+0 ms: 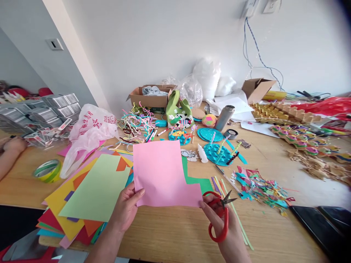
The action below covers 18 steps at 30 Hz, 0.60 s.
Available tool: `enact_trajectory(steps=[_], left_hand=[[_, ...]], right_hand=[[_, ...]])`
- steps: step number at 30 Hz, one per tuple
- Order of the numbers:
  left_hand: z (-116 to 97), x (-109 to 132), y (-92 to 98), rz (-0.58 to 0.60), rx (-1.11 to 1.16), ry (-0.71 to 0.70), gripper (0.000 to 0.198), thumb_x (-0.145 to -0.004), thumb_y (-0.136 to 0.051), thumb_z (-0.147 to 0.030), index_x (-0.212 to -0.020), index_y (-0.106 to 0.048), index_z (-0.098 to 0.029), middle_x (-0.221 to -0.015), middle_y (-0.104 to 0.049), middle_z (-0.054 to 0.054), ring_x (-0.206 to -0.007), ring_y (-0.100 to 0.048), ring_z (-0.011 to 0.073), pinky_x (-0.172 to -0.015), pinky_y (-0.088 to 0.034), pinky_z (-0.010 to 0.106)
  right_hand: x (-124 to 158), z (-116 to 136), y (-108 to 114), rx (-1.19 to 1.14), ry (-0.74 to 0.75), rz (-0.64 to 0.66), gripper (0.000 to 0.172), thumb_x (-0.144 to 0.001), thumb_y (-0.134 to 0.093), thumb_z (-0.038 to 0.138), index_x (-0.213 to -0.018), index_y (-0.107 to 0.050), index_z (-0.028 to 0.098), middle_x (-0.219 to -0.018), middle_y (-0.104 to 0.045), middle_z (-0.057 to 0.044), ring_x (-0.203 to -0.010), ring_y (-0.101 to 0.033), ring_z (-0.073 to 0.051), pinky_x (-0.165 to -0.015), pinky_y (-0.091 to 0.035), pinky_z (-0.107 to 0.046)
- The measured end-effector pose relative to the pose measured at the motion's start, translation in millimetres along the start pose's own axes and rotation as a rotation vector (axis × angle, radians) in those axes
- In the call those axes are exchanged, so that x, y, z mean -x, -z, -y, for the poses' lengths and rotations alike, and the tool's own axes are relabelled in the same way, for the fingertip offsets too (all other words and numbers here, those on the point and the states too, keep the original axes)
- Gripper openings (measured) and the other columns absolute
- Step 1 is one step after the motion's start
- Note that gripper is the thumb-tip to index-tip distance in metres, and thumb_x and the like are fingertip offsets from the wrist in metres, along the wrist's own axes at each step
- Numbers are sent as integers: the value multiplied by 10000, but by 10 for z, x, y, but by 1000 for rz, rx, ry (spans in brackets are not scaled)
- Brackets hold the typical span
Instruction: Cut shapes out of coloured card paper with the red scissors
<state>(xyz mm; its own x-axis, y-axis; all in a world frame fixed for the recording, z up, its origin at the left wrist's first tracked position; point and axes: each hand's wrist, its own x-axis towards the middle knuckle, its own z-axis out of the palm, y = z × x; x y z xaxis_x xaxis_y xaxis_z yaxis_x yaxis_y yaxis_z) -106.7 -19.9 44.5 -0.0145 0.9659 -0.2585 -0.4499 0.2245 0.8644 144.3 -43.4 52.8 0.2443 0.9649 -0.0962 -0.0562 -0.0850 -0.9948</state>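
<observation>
My left hand (pixel 126 209) pinches the lower left edge of a pink paper sheet (pixel 161 171) and holds it up over the wooden table (pixel 175 233). My right hand (pixel 227 226) grips red-handled scissors (pixel 219 215), thumb and fingers through the loops, blades slightly apart and pointing right. The same hand touches the pink sheet's lower right corner. A step-shaped notch is cut out of the sheet's right side.
A stack of coloured paper (pixel 90 193) lies at left, with green tape rolls (pixel 48 171) and a plastic bag (pixel 87 135) beyond. Paper scraps (pixel 260 188), teal craft plates (pixel 219 153), a steel bottle (pixel 224 117), pipe cleaners (pixel 135 124) and boxes crowd the table. Another person's arm (pixel 9 153) rests far left.
</observation>
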Motion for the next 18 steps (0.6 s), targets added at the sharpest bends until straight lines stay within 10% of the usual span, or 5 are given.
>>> enact_trajectory(steps=[11,18], left_hand=[[-410,57,-257,24,55,-261,414,-687,-709,-320,-1079,-626,-220,-1088,-647,70,-1094,-541,284,-881,-459,382],[353,169,-464,281,418,-10,789,-428,-675,-732,-1106,-605,-335,-1188,-611,37,-1245,-410,352,-980,-390,485]], right_hand=[[133,245,8,-116,141,-160,237,-705,-721,319,-848,-566,211,-890,-607,-39,-854,-570,-202,-760,-461,-284],[111,290,-51,-261,121,-223,239,-709,-705,344,-848,-569,204,-807,-598,-24,-761,-574,-187,-690,-470,-277]])
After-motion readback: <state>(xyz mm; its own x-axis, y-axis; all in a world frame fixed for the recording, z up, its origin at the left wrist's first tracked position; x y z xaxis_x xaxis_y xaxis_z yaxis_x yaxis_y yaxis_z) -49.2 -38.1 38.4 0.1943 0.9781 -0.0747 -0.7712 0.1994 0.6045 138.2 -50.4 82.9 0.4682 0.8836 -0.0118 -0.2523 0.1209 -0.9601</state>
